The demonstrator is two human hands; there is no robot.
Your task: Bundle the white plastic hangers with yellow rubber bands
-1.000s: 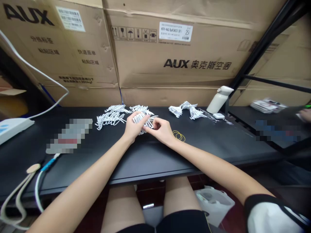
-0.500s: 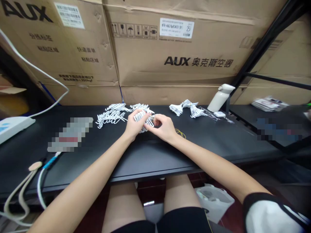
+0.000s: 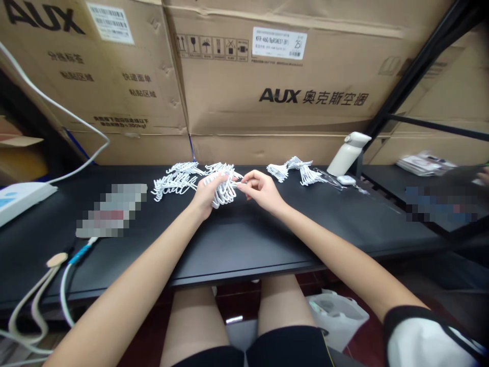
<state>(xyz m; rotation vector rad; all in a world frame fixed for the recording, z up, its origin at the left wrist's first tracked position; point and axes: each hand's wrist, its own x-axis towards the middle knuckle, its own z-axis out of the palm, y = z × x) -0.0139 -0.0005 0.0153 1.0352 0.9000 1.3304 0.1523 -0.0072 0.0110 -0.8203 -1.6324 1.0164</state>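
Observation:
A bunch of white wire hooks is held above the black table, its bent ends fanned out. My left hand is closed around its left side. The thumb and fingers of my right hand pinch the bunch's right end; the exact piece between the fingertips is too small to make out. Behind my left hand lie more white hooks in loose heaps, with another heap just behind the held bunch. To the right, bundles of the same hooks lie gathered at their middles.
A white bottle stands at the back right beside a small white case. On the left are a blurred-out flat device with a cable and a white box. Large cardboard boxes wall the back.
The bunch has turned so that its bent ends face me. My right hand has moved slightly right and up, and the yellow bands seen beside its wrist no longer show.

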